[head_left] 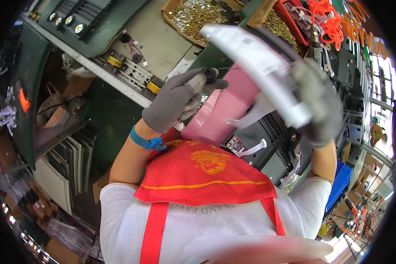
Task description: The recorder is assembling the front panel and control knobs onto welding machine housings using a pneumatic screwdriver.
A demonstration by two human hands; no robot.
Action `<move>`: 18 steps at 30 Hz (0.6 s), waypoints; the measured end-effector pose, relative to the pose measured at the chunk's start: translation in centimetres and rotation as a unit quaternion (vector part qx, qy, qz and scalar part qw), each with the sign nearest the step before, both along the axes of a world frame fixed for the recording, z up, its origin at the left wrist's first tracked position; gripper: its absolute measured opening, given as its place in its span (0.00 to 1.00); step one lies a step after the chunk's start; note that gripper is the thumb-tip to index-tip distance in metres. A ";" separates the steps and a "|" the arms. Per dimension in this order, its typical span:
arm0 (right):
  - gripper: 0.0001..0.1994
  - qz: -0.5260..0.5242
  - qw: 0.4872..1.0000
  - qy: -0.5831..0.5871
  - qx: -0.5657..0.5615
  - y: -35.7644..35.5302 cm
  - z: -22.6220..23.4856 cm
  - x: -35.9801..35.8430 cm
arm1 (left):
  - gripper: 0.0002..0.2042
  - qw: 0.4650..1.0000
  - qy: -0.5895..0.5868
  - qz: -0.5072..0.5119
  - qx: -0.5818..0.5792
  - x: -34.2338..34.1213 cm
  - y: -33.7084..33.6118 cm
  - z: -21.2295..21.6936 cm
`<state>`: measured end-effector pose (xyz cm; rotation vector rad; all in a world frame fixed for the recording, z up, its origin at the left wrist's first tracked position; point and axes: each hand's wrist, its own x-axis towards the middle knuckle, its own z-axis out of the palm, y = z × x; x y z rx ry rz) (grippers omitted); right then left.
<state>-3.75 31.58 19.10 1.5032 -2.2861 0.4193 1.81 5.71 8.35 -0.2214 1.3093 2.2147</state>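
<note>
My left hand (176, 99), in a grey glove with a blue wrist strap, is closed around a small black tool with a thin shaft (210, 75); most of it is hidden by the fingers. My right hand (319, 103), also gloved and smeared by motion, grips the side of a long white panel-like housing (259, 66), tilted above the bench. Beneath the housing lies a pink padded sheet (226, 108). A pale ribbon cable (255, 112) hangs below the housing. Close to my apron are dark panels (268, 138) and a small circuit board with a white cable (237, 144).
Trays of brass-coloured small hardware (198, 20) stand at the back, beside a red bin (290, 17) and orange coiled cords (328, 26). A metal rail with yellow blocks (134, 72) runs along the bench edge. At far left, flat panels (70, 163) stand below; a blue bin (339, 185) is at right.
</note>
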 end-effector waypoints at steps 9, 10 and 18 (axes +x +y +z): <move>0.13 0.166 0.985 -0.027 -0.030 -4.1 -7.6 2.4 | 0.11 0.994 -0.096 0.018 -0.049 2.1 -2.0 -0.1; 0.13 0.167 0.984 -0.040 -0.034 -4.1 -7.7 2.4 | 0.11 0.993 -0.101 0.021 -0.048 2.3 -2.1 -0.6; 0.19 0.216 0.974 -0.069 0.029 -3.7 -7.8 1.9 | 0.16 0.983 -0.107 -0.111 0.103 1.9 -5.5 -1.1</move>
